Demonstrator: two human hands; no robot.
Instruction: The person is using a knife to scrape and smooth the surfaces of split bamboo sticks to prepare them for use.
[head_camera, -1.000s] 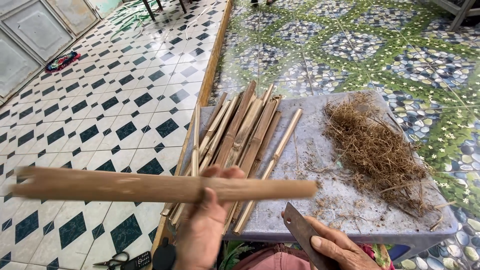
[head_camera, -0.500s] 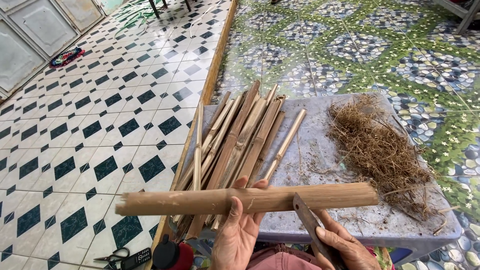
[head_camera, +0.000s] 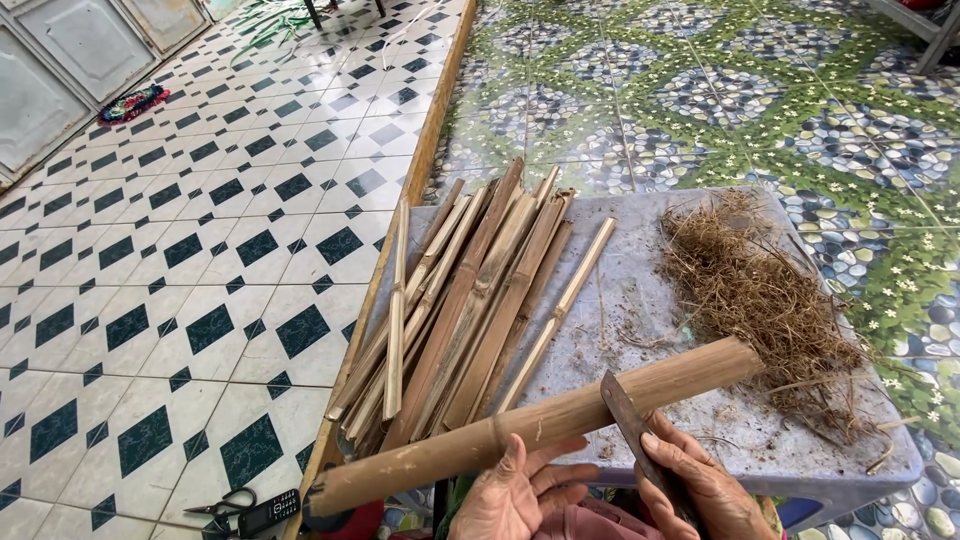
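My left hand (head_camera: 517, 493) grips a thick round bamboo piece (head_camera: 450, 450) from below, holding it level and slanting up to the right. My right hand (head_camera: 700, 487) holds a dark knife (head_camera: 628, 418), its blade laid against the bamboo just right of the left hand. Behind the bamboo lies a pile of split bamboo slats (head_camera: 470, 300) on a grey stool top (head_camera: 650, 280). A heap of dry brown shavings (head_camera: 760, 300) sits on the right side of the stool.
Scissors and a small black phone (head_camera: 255, 510) lie on the patterned tile floor at lower left. A wooden strip (head_camera: 425, 150) divides the two tile floors. A small rug (head_camera: 130, 103) lies at far left near panelled doors.
The bamboo piece has shifted right and tilted up at its right end. The knife blade has come to rest against it.
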